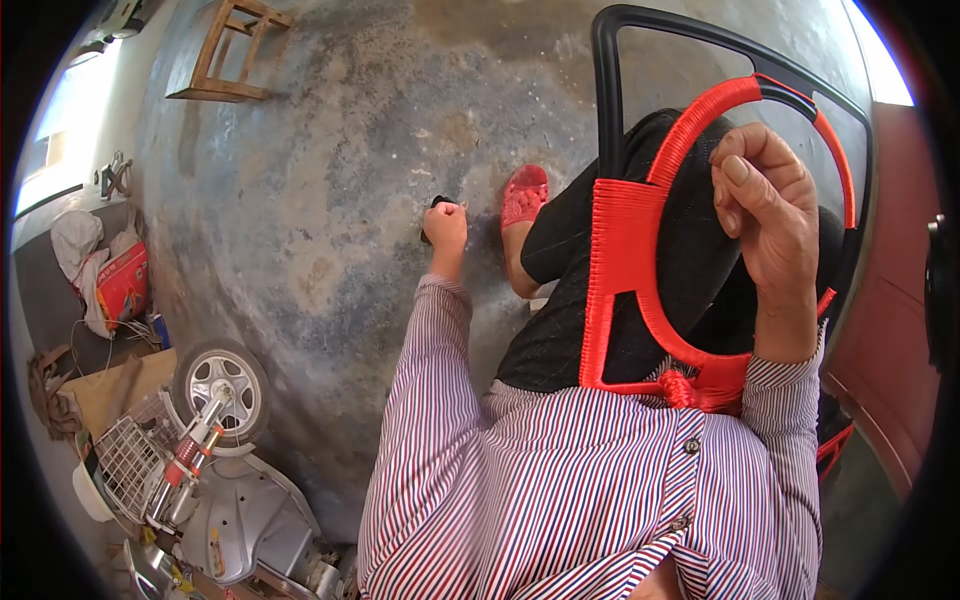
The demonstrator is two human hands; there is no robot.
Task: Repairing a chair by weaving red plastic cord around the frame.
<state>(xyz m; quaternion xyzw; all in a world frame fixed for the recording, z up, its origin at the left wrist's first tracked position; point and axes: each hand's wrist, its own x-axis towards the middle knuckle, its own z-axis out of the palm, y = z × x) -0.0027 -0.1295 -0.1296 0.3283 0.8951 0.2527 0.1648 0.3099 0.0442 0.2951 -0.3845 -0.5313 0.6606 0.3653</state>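
Note:
On my lap leans a black metal frame (609,100), partly wrapped in tight red cord. The red cord wrapping (627,235) covers a ring, a flat panel and the lower bar, with a bunched knot at the bottom. A stretch at the top of the ring shows bare black. My right hand (770,195) is raised in front of the ring with its fingers curled into a pinch; whether anything thin is between them is hidden. Out to the left, away from the frame, my left hand (447,228) is closed, with a small dark thing at its fingers, too small to name.
A wooden stool (222,55) lies on the concrete floor at the far left. A silver scooter (245,520) with a wire basket stands at the lower left, below bags (120,285) along the wall. A dark red panel (895,270) rises close on my right.

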